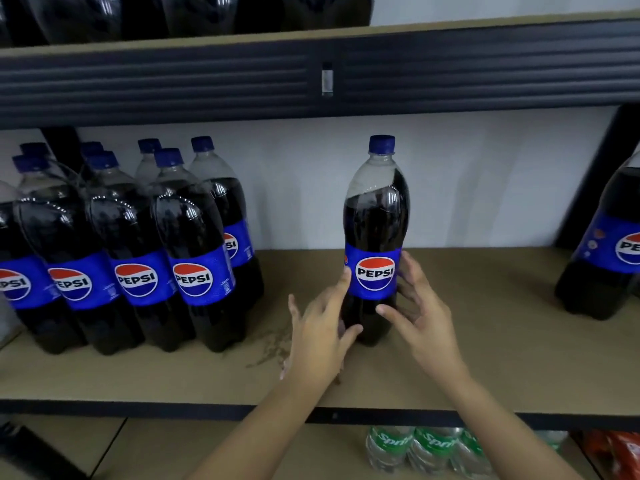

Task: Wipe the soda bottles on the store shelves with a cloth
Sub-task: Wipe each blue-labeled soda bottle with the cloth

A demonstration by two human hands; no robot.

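Both hands are flanking one upright cola bottle standing alone mid-shelf: left hand and right hand are spreading fingers loosely, fingertips touching its sides. Nine cola bottles are clustering left, another right.

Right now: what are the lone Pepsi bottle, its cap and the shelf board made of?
Bottle: clear glossy plastic, likely PET; dark soda shows through and light glints on the shoulder. Cap: opaque blue plastic, seemingly ribbed. Shelf board: matte tan, looks like fibreboard or particleboard, no grain visible; dark front edge, probably metal.
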